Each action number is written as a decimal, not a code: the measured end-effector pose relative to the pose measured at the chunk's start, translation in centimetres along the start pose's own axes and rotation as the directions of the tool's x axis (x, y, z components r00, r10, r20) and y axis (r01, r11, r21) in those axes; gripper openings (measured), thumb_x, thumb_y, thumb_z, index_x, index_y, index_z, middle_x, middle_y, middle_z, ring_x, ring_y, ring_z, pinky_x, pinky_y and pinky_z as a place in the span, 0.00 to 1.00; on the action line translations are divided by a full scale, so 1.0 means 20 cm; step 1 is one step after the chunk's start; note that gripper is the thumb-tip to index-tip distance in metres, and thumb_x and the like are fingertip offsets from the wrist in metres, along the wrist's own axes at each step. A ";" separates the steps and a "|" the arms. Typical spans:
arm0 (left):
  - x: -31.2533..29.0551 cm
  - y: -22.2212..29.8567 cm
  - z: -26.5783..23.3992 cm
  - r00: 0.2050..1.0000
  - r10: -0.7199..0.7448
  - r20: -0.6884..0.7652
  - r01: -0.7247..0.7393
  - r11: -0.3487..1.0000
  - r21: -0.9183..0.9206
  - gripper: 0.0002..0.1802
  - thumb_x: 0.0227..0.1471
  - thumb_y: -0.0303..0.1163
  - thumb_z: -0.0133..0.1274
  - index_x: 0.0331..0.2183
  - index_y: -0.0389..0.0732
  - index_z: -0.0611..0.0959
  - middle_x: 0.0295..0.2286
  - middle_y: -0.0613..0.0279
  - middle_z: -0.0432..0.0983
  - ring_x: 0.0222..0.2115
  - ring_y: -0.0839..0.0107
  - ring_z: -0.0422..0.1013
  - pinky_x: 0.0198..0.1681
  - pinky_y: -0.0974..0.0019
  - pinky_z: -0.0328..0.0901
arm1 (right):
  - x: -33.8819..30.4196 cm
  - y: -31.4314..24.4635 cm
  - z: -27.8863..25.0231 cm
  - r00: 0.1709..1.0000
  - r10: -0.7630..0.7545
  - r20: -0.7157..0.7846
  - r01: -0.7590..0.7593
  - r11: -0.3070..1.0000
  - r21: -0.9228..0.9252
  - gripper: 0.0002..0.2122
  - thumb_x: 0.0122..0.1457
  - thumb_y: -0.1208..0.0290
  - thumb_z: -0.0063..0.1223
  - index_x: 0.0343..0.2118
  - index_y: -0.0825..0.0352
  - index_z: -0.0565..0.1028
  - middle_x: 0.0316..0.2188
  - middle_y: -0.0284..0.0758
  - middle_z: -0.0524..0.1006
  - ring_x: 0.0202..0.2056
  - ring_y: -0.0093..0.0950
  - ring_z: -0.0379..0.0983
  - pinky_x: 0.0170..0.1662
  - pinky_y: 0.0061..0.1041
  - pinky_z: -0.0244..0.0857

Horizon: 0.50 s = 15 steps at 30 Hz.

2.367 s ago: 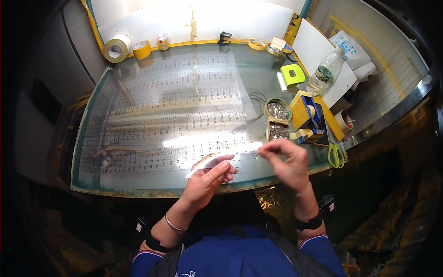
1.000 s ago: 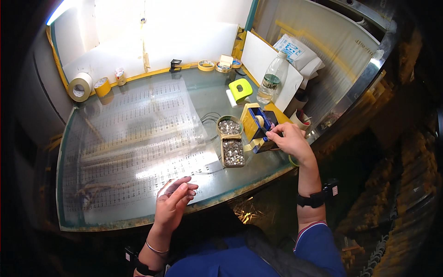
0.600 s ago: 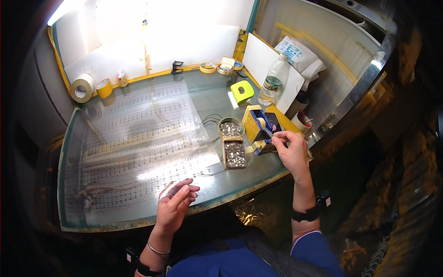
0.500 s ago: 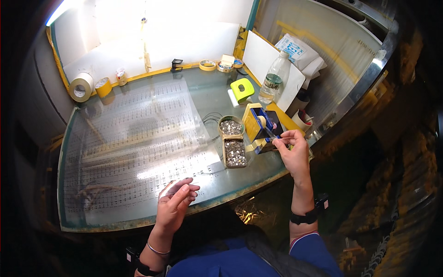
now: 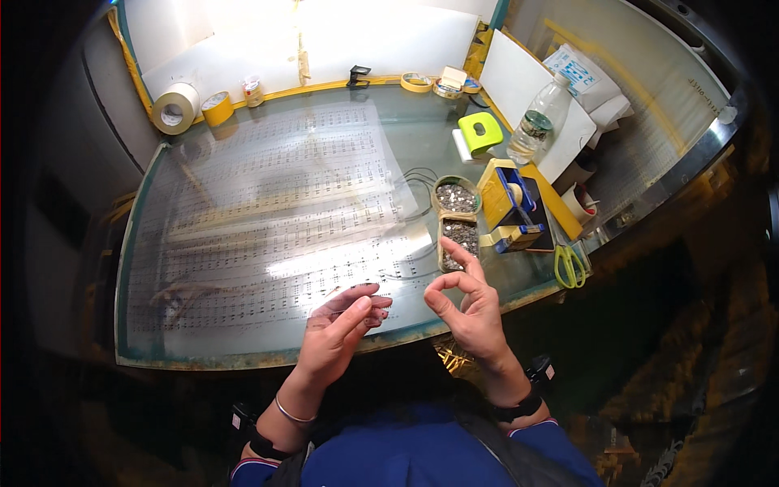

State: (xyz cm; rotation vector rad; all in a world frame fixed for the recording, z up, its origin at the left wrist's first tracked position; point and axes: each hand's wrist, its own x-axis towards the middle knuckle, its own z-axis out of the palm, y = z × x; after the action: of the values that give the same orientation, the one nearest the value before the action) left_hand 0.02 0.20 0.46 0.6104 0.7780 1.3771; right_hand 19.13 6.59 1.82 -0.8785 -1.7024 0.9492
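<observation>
My left hand (image 5: 331, 339) is closed, thumb against fingers, on a small piece of clear film (image 5: 345, 311); the fingers show through it, tinted. Just to its right my right hand (image 5: 473, 312) hovers above the table's front edge, thumb and forefinger tips pinched together, the other fingers raised. Whatever the pinch may hold is too small or clear to see. Beyond the right hand stand a rectangular tub (image 5: 461, 233) and a round tub (image 5: 456, 196), both full of small grey and whitish bits. A yellow and blue tape dispenser (image 5: 497, 183) sits beside them.
A large printed transparent sheet (image 5: 284, 203) covers much of the glass table. Green-handled scissors (image 5: 570, 268) lie at the right edge. Farther back are a lime-green hole punch (image 5: 471, 136), a plastic bottle (image 5: 531, 126), a white tape roll (image 5: 175, 108) and a yellow tape roll (image 5: 217, 109).
My right hand has come away from the tape dispenser, leftward and nearer to me, beside my left hand. The left hand keeps its hold on the film. The whole view has shifted.
</observation>
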 end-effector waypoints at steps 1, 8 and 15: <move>0.00 0.00 -0.01 1.000 -0.005 0.007 0.005 1.000 -0.009 0.15 0.54 0.27 0.46 0.43 0.32 0.73 0.36 0.51 0.74 0.35 0.72 0.70 0.41 0.71 0.63 | 0.00 0.01 0.02 1.000 0.001 0.007 -0.001 1.000 0.007 0.05 0.47 0.71 0.61 0.25 0.64 0.76 0.51 0.44 0.64 0.54 0.36 0.57 0.56 0.33 0.47; -0.01 0.00 -0.02 1.000 0.002 0.018 -0.001 1.000 -0.014 0.15 0.55 0.28 0.46 0.44 0.33 0.74 0.37 0.52 0.74 0.36 0.72 0.70 0.41 0.70 0.63 | -0.01 0.03 0.04 0.995 0.093 -0.027 -0.093 0.995 -0.019 0.05 0.50 0.70 0.58 0.26 0.64 0.76 0.53 0.44 0.61 0.55 0.37 0.55 0.57 0.34 0.45; -0.01 0.00 -0.02 1.000 -0.001 0.027 0.002 1.000 -0.020 0.14 0.55 0.28 0.46 0.43 0.33 0.74 0.36 0.53 0.74 0.35 0.72 0.70 0.41 0.70 0.63 | -0.01 0.02 0.04 0.996 0.086 -0.032 -0.090 0.986 -0.139 0.05 0.50 0.70 0.58 0.28 0.64 0.75 0.51 0.45 0.63 0.55 0.37 0.54 0.56 0.33 0.46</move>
State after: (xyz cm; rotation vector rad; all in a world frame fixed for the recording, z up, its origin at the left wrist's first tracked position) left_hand -0.21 0.02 0.27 0.6118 0.7419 1.3708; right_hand 18.47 6.50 1.17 -1.0617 -1.7357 0.8800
